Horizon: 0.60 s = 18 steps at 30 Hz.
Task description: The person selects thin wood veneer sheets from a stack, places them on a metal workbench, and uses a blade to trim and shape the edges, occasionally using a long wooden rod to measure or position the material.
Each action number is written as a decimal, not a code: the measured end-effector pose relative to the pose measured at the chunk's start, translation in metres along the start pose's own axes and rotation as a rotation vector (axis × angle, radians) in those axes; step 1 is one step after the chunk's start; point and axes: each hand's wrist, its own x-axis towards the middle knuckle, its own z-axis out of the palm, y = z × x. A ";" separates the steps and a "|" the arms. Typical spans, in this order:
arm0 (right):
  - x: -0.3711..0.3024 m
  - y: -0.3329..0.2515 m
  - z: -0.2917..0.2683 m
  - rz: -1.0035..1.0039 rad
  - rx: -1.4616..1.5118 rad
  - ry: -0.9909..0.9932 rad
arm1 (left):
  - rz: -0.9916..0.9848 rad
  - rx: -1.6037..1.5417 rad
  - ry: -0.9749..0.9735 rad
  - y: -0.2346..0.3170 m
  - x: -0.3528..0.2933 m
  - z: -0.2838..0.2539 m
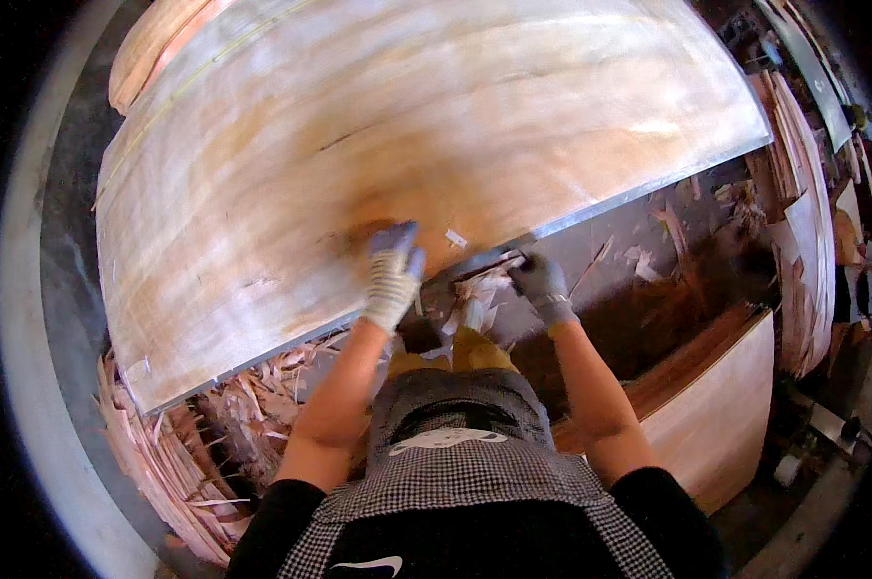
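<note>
The big wood sheet (426, 125) lies out in front; the gloved left hand (393, 268) is just in from the middle of its near edge, thumb and fingers a little apart; the gloved right hand (543, 282) curls by that same edge, and I cannot tell if it holds anything; a small white scrap (456, 238) lies on the sheet, between the hands.

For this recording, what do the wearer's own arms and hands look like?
The left hand wears a cream, ribbed-looking glove with purplish-grey fingers; the glove on the right hand looks grey, its detail blurred. Short black sleeves leave both forearms bare.
</note>
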 end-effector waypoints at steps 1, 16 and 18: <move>-0.008 0.020 -0.015 0.052 0.047 -0.007 | 0.029 0.087 0.108 -0.013 -0.006 -0.014; 0.062 -0.288 -0.170 -0.625 0.472 0.278 | 0.109 0.143 0.395 0.037 0.103 -0.139; 0.068 -0.344 -0.173 -0.744 0.462 0.254 | 0.187 0.100 0.432 0.051 0.143 -0.154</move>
